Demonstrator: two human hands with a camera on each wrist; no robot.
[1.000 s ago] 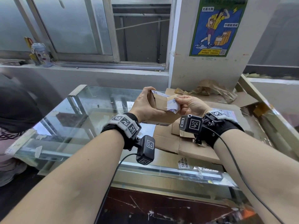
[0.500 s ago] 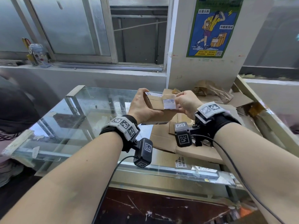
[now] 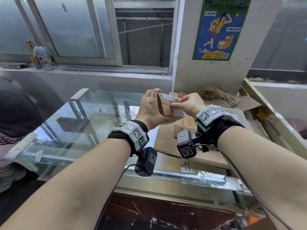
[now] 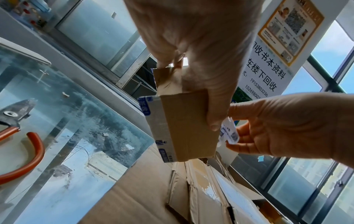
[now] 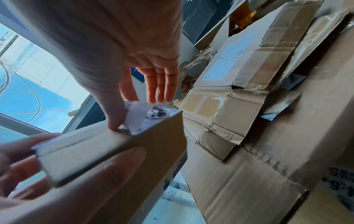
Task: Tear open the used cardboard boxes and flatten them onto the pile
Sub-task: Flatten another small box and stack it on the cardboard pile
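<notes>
My left hand (image 3: 150, 107) grips a small brown cardboard box (image 3: 165, 107) held up above the counter, thumb along one face (image 4: 215, 121), fingers over the far end. A white shipping label (image 5: 137, 117) is partly peeled and crumpled at the box's edge. My right hand (image 3: 177, 105) pinches that label between thumb and forefinger (image 5: 124, 113); its other fingers are straight. Blue-printed tape (image 4: 153, 125) runs along one box face. The pile of flattened cardboard (image 3: 196, 146) lies under my hands.
The pile sits on a glass-topped counter (image 3: 83, 117). Pliers with orange handles (image 4: 28, 151) lie at the left. Crumpled brown paper (image 3: 216, 93) lies against the wall, a slanted wooden frame (image 3: 274, 125) stands at right. A person in dark clothing (image 3: 16, 113) is at far left.
Both hands have lifted and turned the box a little. My right hand has shifted from pulling the loose label end outward to pinching it at the box's seam edge.
</notes>
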